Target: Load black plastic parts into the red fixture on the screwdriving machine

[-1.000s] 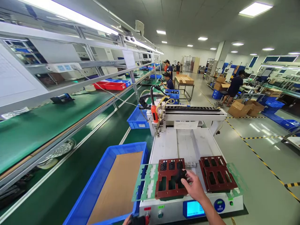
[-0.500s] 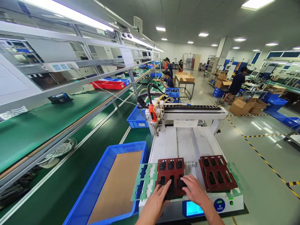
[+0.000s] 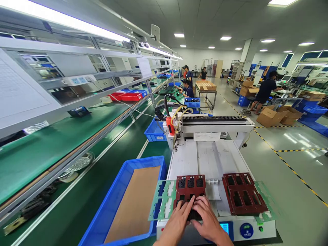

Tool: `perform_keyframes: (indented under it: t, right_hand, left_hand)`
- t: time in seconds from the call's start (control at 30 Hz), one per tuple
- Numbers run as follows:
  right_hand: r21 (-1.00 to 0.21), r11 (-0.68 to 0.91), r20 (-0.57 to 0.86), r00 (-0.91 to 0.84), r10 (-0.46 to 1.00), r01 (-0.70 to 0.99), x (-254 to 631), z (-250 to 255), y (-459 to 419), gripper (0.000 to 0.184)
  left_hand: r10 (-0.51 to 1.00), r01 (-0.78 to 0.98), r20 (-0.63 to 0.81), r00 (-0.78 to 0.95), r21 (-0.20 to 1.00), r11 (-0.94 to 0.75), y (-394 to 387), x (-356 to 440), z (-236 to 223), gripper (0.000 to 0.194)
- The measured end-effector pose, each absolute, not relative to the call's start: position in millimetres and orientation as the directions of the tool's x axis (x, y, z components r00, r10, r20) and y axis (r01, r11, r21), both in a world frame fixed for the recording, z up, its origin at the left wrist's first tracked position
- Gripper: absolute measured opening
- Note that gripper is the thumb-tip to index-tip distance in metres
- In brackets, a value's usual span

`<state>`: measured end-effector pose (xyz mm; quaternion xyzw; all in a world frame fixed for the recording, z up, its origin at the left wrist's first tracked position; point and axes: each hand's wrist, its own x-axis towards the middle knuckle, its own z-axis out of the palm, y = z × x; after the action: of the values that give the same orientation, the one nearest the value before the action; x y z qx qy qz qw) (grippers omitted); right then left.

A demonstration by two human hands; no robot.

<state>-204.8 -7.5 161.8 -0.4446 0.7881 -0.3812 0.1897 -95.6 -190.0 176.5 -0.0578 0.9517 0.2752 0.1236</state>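
Left hand: your left hand (image 3: 176, 223) lies flat with fingers spread on the near end of the left red fixture (image 3: 190, 193); its grip is released, closing on nothing.
Right hand: your right hand (image 3: 208, 222) presses down just beside the left one, fingers extended and touching a black part (image 3: 194, 215) seated in the fixture's near pocket; the grip is loose, not clenched.
Black part: it sits in the front row of the left red fixture, mostly covered by your fingers, so you cannot tell its full shape.
Left red fixture: its far row of three pockets each holds a small dark piece.
Right red fixture (image 3: 244, 193): it lies well apart from your hands on the same machine surface (image 3: 205, 159); its pockets show as dark openings.
Green plates: a green slotted plate (image 3: 162, 204) sticks out to the left of the left fixture, touching it.
Blue bin (image 3: 120, 191): just beside the machine on your left, it holds a brown cardboard sheet (image 3: 135, 203) lining its bottom.
Small blue bin (image 3: 154, 131): it stands farther along the green belt; its contents are hidden.
Red trays (image 3: 129, 96): they rest on the upper shelf to the left.
Cardboard boxes (image 3: 275, 116): open, on the floor at right, near a person at work.
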Motion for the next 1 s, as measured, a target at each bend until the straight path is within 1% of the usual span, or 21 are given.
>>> perform_keyframes:
  t: [0.07,0.13,0.2,0.23,0.3,0.37,0.43,0.5,0.53,0.63,0.7,0.8,0.9,0.93,1.0]
  right_hand:
    - [-0.746,0.339,0.07,-0.573,-0.816,-0.574,-208,157,-13,0.046]
    - [-0.723,0.374,0.094,-0.619,-0.78,-0.581,-215,153,-17,0.043]
    - [-0.703,0.4,0.114,-0.648,-0.753,-0.588,-224,150,-18,0.041]
    - [-0.698,0.404,0.118,-0.651,-0.749,-0.591,-227,150,-18,0.04]
    - [-0.703,0.391,0.115,-0.638,-0.761,-0.594,-229,149,-18,0.04]
    - [-0.717,0.382,0.106,-0.632,-0.767,-0.583,-228,147,-19,0.04]
    - [-0.718,0.396,0.099,-0.647,-0.756,-0.572,-225,143,-21,0.04]
    - [-0.706,0.414,0.092,-0.654,-0.751,-0.575,-221,137,-24,0.04]
    - [-0.697,0.423,0.087,-0.654,-0.752,-0.579,-219,133,-26,0.04]
    - [-0.668,0.496,0.047,-0.697,-0.716,-0.555,-214,123,-34,0.036]
    - [-0.644,0.583,-0.015,-0.753,-0.658,-0.496,-212,120,-40,0.033]
    - [-0.61,0.648,-0.083,-0.776,-0.625,-0.457,-214,122,-47,0.034]
    - [-0.6,0.641,-0.081,-0.761,-0.644,-0.479,-217,125,-49,0.037]
    - [-0.602,0.637,-0.085,-0.754,-0.651,-0.482,-217,125,-49,0.037]
    - [-0.61,0.627,-0.094,-0.742,-0.664,-0.484,-217,124,-48,0.038]
  left_hand:
    - [-0.048,-0.165,-0.224,-0.973,0.541,0.825,-198,-93,174,0.119]
    - [-0.109,-0.191,-0.174,-0.979,0.577,0.794,-208,-92,171,0.121]
    - [-0.157,-0.206,-0.133,-0.979,0.618,0.758,-217,-92,170,0.113]
    - [-0.155,-0.195,-0.118,-0.981,0.637,0.746,-221,-93,170,0.108]
    - [-0.104,-0.155,-0.116,-0.988,0.663,0.732,-225,-94,169,0.099]
    - [-0.082,-0.145,-0.125,-0.989,0.664,0.733,-229,-96,167,0.097]
    - [-0.102,-0.146,-0.104,-0.989,0.658,0.739,-232,-97,160,0.098]
    - [-0.179,-0.176,-0.064,-0.982,0.659,0.731,-237,-96,148,0.097]
    - [-0.23,-0.202,-0.046,-0.972,0.662,0.722,-239,-96,141,0.092]
    - [-0.381,-0.289,-0.006,-0.925,0.663,0.691,-241,-90,118,0.071]
    - [-0.428,-0.307,0.023,-0.904,0.664,0.682,-237,-84,107,0.061]
    - [-0.467,-0.297,0.048,-0.883,0.713,0.635,-231,-76,97,0.058]
    - [-0.497,-0.261,0.025,-0.868,0.827,0.498,-240,-70,94,0.057]
    - [-0.532,-0.272,0.016,-0.846,0.846,0.458,-248,-67,94,0.058]
    - [-0.671,-0.393,-0.03,-0.74,0.829,0.397,-271,-63,97,0.063]
